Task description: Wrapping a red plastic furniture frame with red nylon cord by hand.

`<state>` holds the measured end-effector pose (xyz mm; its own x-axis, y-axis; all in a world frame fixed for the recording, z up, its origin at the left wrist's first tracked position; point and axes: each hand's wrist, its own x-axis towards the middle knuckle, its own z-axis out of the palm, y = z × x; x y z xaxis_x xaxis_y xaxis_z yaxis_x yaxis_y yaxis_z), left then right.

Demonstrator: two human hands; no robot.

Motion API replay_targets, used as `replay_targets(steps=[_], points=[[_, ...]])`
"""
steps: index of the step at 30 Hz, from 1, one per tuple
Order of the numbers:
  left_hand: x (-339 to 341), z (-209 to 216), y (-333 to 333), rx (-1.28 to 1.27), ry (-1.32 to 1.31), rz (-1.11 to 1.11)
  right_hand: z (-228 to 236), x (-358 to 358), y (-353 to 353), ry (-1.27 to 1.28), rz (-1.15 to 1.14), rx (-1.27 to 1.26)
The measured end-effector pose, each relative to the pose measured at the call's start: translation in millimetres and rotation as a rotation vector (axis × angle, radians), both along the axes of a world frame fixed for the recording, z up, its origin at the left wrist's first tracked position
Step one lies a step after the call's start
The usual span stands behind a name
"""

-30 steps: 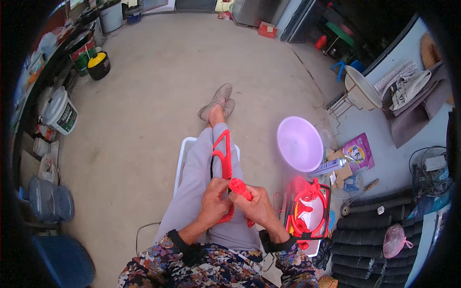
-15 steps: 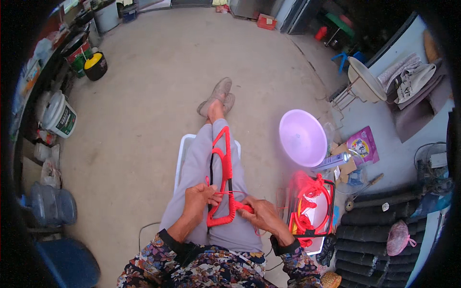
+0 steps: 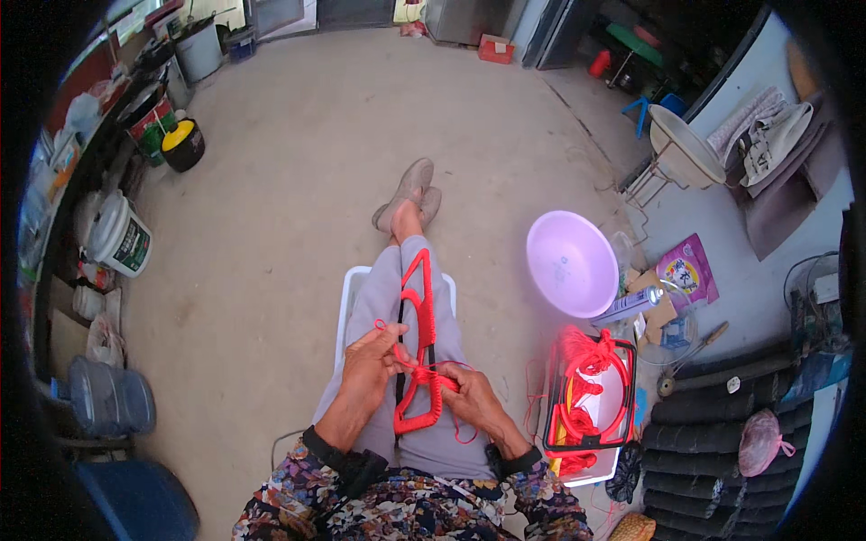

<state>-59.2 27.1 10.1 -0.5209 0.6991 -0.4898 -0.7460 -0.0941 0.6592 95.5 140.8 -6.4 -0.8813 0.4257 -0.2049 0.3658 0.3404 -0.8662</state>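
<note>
Across my lap lies a long black frame wrapped in red cord (image 3: 427,320), its wrapped lower end resting on my grey trousers. Left of it, my left hand (image 3: 365,365) is closed in a pinch on the red cord (image 3: 417,371), and a small loop of it sticks up past the fingertips. On the other side, my right hand (image 3: 476,401) is closed on a small red bundle of the same cord, against the frame's middle. A strand runs between the two hands across the frame. A loose loop hangs below my right hand.
To my right stands a white bin (image 3: 591,474) with red cord and black-edged frames in and on it. Beyond it are a purple basin (image 3: 570,263), a spray can (image 3: 629,305) and black padded rolls (image 3: 713,464). Buckets and water jugs (image 3: 110,397) line the left side.
My right hand has moved up and inward with the cord bundle, nearer my left hand. My left hand has risen and turned, and the cord loop now stands above its fingers.
</note>
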Motion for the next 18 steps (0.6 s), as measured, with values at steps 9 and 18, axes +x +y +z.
replay_targets(steps=[9, 18], points=[[-10.1, -6.2, 6.8, -0.216, 0.341, 0.344, -11.7, -1.6, 4.2, 0.060, -0.020, 0.003], [16.5, 6.8, 0.3, 0.007, 1.400, -0.153, -17.4, -1.2, 3.8, 0.143, -0.049, -0.033]])
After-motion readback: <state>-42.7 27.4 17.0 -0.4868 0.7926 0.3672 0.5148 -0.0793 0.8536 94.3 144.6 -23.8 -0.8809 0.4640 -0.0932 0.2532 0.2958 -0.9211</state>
